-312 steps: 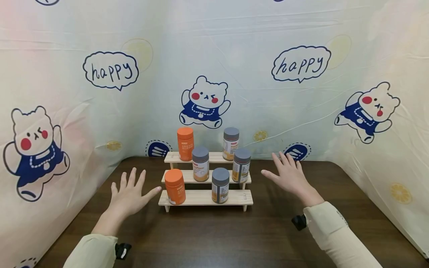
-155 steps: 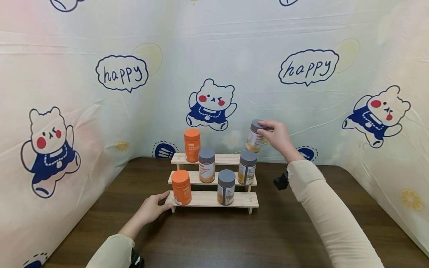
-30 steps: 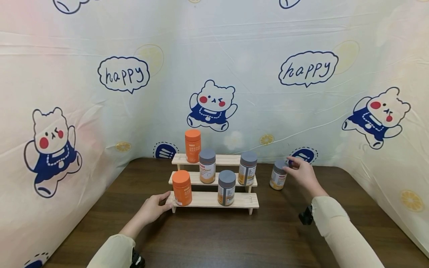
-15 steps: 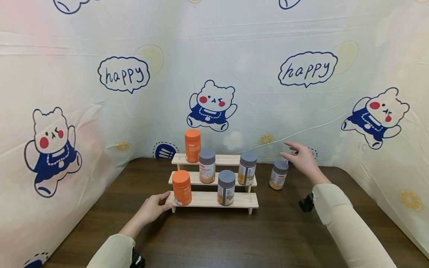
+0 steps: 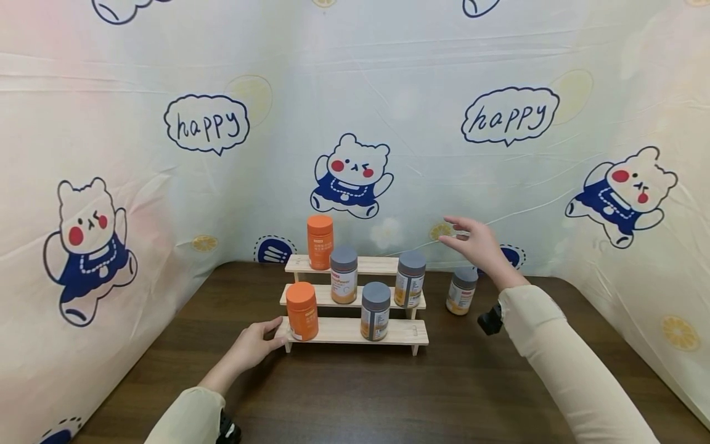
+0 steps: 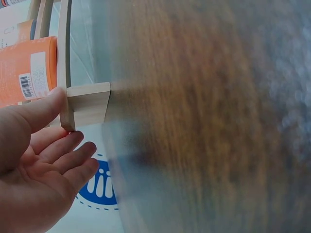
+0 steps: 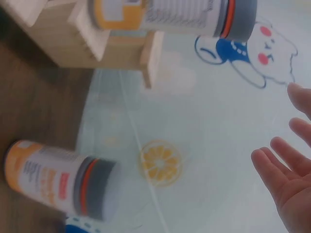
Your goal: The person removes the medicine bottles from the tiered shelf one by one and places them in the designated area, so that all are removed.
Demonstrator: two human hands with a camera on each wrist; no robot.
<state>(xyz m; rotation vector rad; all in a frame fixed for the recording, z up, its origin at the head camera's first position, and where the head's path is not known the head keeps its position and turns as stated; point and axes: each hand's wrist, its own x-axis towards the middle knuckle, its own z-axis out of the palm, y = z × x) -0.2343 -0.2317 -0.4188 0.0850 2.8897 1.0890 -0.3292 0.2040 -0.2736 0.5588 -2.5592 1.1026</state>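
Observation:
My left hand (image 5: 252,347) pinches the left end of the lowest board of a three-tier wooden display stand (image 5: 338,331). In the left wrist view its thumb (image 6: 48,109) lies on the board's upper face, with fingers underneath. My right hand (image 5: 478,245) is in the air above and right of the stand, fingers apart, holding nothing. Below it a grey-lidded bottle (image 5: 461,291) stands upright on the table. On the stand are an orange bottle (image 5: 320,243) on top, two grey-lidded bottles, left (image 5: 344,275) and right (image 5: 410,280), in the middle, and orange (image 5: 302,311) and grey-lidded (image 5: 375,312) bottles below.
The stand rests on a dark brown wooden table (image 5: 355,394). A pale printed cloth (image 5: 421,154) with bears and speech bubbles hangs behind the table and along both sides. The lone bottle is just right of the stand.
The right hand took a grey-lidded bottle from the top tier and set it on the table at right. It has let go and moved up and left. The left hand has kept its place.

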